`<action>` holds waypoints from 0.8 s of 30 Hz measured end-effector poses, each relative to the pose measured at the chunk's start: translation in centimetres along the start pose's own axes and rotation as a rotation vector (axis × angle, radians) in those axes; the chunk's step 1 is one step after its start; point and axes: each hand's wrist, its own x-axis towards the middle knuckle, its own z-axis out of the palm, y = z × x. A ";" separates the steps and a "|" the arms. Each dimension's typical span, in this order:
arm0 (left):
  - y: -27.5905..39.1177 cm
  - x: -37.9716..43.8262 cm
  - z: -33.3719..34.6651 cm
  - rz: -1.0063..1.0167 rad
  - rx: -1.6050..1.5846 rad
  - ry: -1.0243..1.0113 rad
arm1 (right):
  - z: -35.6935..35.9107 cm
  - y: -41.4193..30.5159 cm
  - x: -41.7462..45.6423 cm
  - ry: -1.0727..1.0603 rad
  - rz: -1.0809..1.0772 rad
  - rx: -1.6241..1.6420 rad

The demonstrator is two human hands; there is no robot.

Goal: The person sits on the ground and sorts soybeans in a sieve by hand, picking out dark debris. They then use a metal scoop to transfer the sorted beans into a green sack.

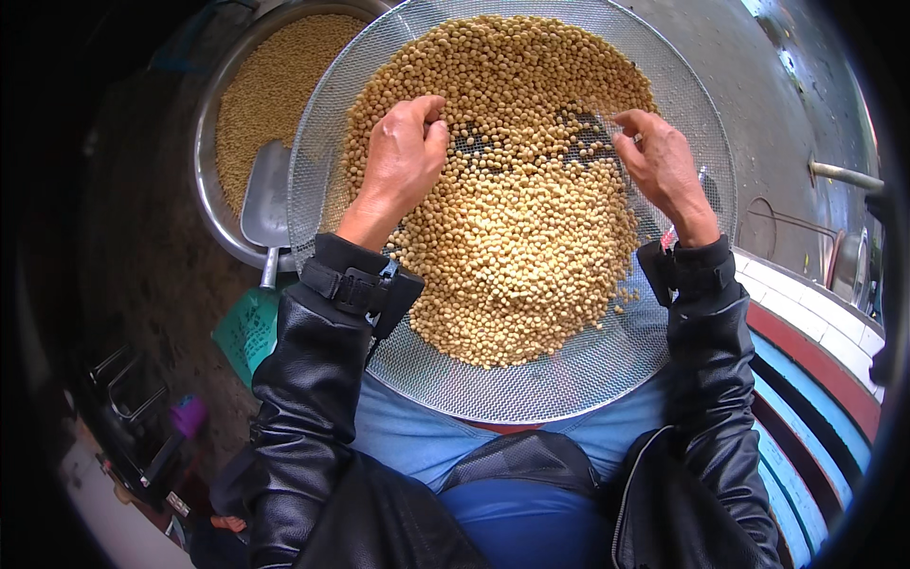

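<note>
A round wire-mesh sieve [498, 402] rests across my lap, holding a broad layer of pale yellow soybeans [526, 242]. The beans form a heap near me and a band along the far side. Between these, dark mesh shows through thin patches. My left hand [407, 153] is over the left part of the beans, fingers curled and thumb near the index finger; whether it pinches a bean is hidden. Above the right edge of the beans is my right hand [657, 153], its thumb and index finger apart with nothing visible between them.
Left of the sieve stands a metal basin [206, 171] of soybeans, with a metal scoop [266, 195] in it. A green plastic basket [245, 327] is below it. A blue slatted bench [803, 398] lies at right. A purple cup-like object [188, 416] is at lower left.
</note>
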 end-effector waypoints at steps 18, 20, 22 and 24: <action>5.6 -6.5 7.2 0.773 0.325 -0.315 | 3.4 -0.5 1.9 0.205 -0.156 0.055; 5.7 -6.1 6.5 0.726 0.275 -0.354 | 3.8 -1.2 1.9 0.218 -0.169 -0.002; 5.6 -5.7 5.7 0.710 0.236 -0.304 | 4.2 -2.2 1.5 0.204 -0.211 -0.052; 5.4 -5.4 4.8 0.615 0.253 -0.200 | 4.6 -3.6 1.2 0.155 -0.256 -0.123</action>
